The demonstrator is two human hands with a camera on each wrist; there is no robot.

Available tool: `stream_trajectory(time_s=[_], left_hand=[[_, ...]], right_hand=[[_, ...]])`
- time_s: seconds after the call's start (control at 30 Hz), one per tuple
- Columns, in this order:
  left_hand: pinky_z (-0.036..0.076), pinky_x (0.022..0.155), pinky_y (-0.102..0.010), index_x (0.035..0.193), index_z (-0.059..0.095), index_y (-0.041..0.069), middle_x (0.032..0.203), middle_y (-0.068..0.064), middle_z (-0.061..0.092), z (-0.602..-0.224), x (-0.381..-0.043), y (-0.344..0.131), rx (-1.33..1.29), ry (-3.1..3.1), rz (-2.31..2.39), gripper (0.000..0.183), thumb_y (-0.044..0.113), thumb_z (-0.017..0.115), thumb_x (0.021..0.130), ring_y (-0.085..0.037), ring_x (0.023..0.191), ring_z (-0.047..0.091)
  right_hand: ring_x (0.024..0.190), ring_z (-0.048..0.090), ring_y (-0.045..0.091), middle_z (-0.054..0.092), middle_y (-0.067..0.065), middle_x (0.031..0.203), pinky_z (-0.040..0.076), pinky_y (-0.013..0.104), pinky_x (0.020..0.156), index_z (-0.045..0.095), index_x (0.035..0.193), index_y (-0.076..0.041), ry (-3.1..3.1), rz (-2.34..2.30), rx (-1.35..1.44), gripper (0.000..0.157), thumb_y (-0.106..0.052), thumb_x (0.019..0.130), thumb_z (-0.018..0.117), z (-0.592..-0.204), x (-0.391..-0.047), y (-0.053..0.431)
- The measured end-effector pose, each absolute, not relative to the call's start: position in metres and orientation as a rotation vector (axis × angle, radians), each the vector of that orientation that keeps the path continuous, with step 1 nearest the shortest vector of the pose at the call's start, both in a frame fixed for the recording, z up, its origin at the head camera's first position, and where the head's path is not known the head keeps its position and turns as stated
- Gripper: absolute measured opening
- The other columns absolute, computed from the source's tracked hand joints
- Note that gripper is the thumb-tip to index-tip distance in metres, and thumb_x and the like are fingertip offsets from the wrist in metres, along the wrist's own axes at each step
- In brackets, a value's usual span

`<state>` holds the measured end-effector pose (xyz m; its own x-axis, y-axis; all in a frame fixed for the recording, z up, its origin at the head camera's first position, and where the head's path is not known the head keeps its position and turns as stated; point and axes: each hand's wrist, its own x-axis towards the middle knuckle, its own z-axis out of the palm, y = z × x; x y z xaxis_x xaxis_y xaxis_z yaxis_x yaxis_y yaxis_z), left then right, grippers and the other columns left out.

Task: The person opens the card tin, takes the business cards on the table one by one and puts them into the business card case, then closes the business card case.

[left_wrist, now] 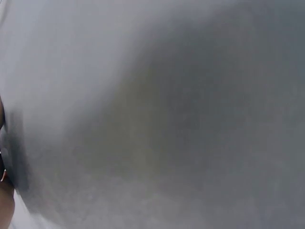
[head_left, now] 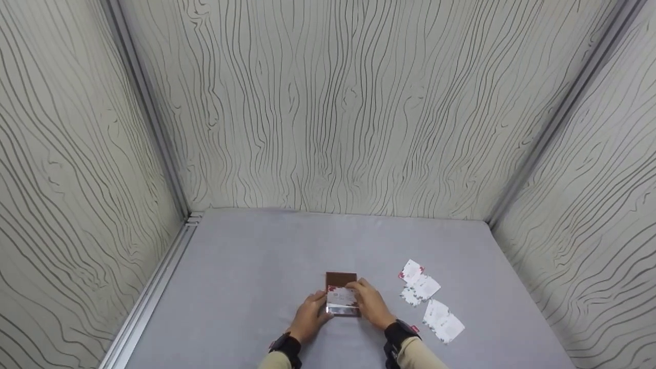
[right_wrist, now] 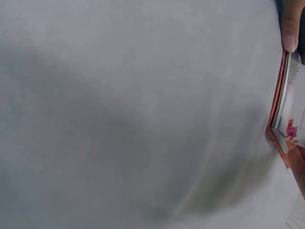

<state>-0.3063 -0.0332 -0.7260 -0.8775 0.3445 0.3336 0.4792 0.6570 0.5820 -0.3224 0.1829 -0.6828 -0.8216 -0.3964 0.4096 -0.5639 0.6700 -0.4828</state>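
Observation:
A brown card case (head_left: 339,278) lies on the table in front of me, with a shiny silver strip along its near part. Over its middle is a white card (head_left: 337,295) with red flowers at the corners. My left hand (head_left: 309,316) grips the case by its left side. From the right, my right hand (head_left: 374,306) holds the card, its index finger bent over the far edge. In the right wrist view a thumb (right_wrist: 296,164) presses at the case's corner beside the card's printed flower. The left wrist view catches just a sliver of hand (left_wrist: 5,207).
Several white flowered cards lie overlapping to the right: a far group (head_left: 421,287) and a nearer group (head_left: 443,322). The grey tabletop (head_left: 246,266) is bounded by wood-patterned walls (head_left: 328,128) and a metal rail (head_left: 148,302) on the left.

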Motion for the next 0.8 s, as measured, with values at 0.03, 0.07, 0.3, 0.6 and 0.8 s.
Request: stream_trajectory(time_s=[0.03,0.07,0.3,0.6,0.8], left_hand=[[0.041,0.107,-0.051,0.126,0.061,-0.009,0.133,-0.021,0.058,-0.726,-0.306,-0.033,-0.671,-2.686,-1.029,0.050,0.019,0.075,0.087,-0.038,0.126,0.053],[0.041,0.107,-0.051,0.126,0.061,-0.009,0.133,-0.022,0.058,-0.725,-0.306,-0.033,-0.669,-2.692,-1.027,0.050,0.019,0.074,0.087,-0.038,0.126,0.053],[0.042,0.107,-0.050,0.127,0.061,-0.009,0.135,-0.020,0.057,-0.725,-0.305,-0.033,-0.651,-2.709,-1.048,0.051,0.020,0.075,0.087,-0.037,0.127,0.052],[0.042,0.107,-0.050,0.129,0.060,-0.008,0.135,-0.019,0.058,-0.729,-0.308,-0.033,-0.640,-2.715,-1.038,0.052,0.020,0.075,0.087,-0.037,0.127,0.053],[0.043,0.105,-0.050,0.126,0.061,-0.010,0.132,-0.020,0.059,-0.728,-0.306,-0.034,-0.672,-2.666,-1.040,0.050,0.018,0.075,0.086,-0.038,0.125,0.054]], right_hand=[[0.092,0.063,0.026,0.058,0.008,0.102,0.056,0.043,0.084,0.065,0.115,-0.006,-2.629,0.893,0.761,0.038,0.015,0.085,0.056,-0.684,-0.322,0.183],[0.092,0.063,0.027,0.058,0.008,0.102,0.056,0.043,0.084,0.065,0.116,-0.006,-2.635,0.893,0.756,0.039,0.016,0.085,0.056,-0.684,-0.322,0.184],[0.092,0.061,0.026,0.058,0.008,0.101,0.055,0.042,0.080,0.066,0.117,-0.008,-2.632,0.842,0.781,0.042,0.016,0.083,0.061,-0.690,-0.320,0.185],[0.095,0.059,0.026,0.059,0.006,0.104,0.053,0.043,0.082,0.067,0.118,-0.008,-2.712,0.784,0.752,0.037,0.011,0.086,0.063,-0.693,-0.320,0.185],[0.094,0.058,0.028,0.057,0.007,0.103,0.053,0.045,0.081,0.066,0.117,-0.007,-2.706,0.736,0.767,0.037,0.011,0.085,0.063,-0.695,-0.317,0.186]])
